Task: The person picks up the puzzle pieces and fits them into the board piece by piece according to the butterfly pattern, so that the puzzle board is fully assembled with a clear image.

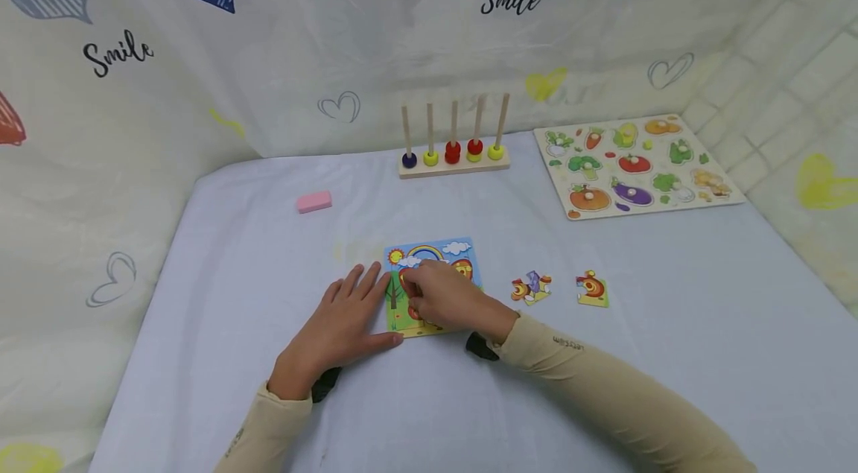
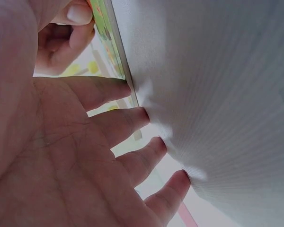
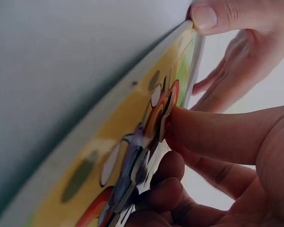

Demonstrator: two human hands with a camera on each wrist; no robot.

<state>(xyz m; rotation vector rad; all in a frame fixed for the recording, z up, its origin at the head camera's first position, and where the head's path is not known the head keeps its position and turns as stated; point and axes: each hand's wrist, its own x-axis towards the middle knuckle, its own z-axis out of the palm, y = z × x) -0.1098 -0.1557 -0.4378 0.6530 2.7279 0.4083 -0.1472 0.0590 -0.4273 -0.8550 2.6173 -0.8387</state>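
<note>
A square picture puzzle board [image 1: 397, 320] with a rainbow, sun and tree lies in the middle of the table. My left hand [image 1: 345, 324] has its fingers spread along the board's left side, the thumb touching the lower left corner. In the left wrist view, the fingertips of the left hand [image 2: 80, 142] press on the white cloth and the board's edge. My right hand [image 1: 445, 298] is over the board. The right wrist view shows its thumb and a finger pinching a red-and-orange puzzle piece [image 3: 167, 111], tilted up at the board's surface. Part of the picture is hidden beneath this hand.
Two loose puzzle pieces, one with purple [image 1: 532, 287] and one with green [image 1: 593, 290], lie right of the board. Behind stand a bead-peg abacus [image 1: 456, 169] and a vegetable peg board [image 1: 637, 167]. A pink eraser-like block [image 1: 313, 202] lies back left.
</note>
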